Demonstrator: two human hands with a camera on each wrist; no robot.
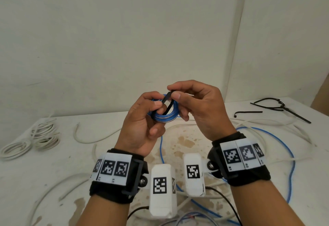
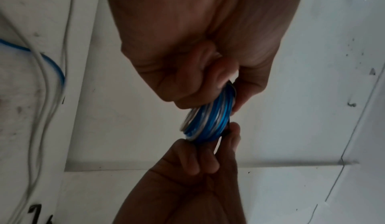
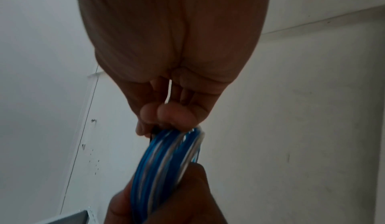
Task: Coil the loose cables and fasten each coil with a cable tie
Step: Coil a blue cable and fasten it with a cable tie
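Both hands are raised above the table and share a small blue-and-white cable coil [image 1: 164,117]. A black cable tie [image 1: 167,101] loops over the coil's upper side. My left hand [image 1: 156,105] grips the coil, its thumb pressing one end of the tie against it. My right hand [image 1: 173,92] pinches the tie's top between thumb and forefinger. The left wrist view shows the coil [image 2: 208,120] edge-on between the left hand [image 2: 227,89] and the right hand [image 2: 218,138]. In the right wrist view the right hand's fingertips [image 3: 166,113] sit at the coil's [image 3: 166,161] top.
Several white coils [image 1: 44,136] lie at the table's left. Loose white cables [image 1: 92,136] and a loose blue cable [image 1: 277,136] sprawl over the stained table [image 1: 187,143]. Spare black cable ties [image 1: 277,106] lie at the back right. White walls stand close behind.
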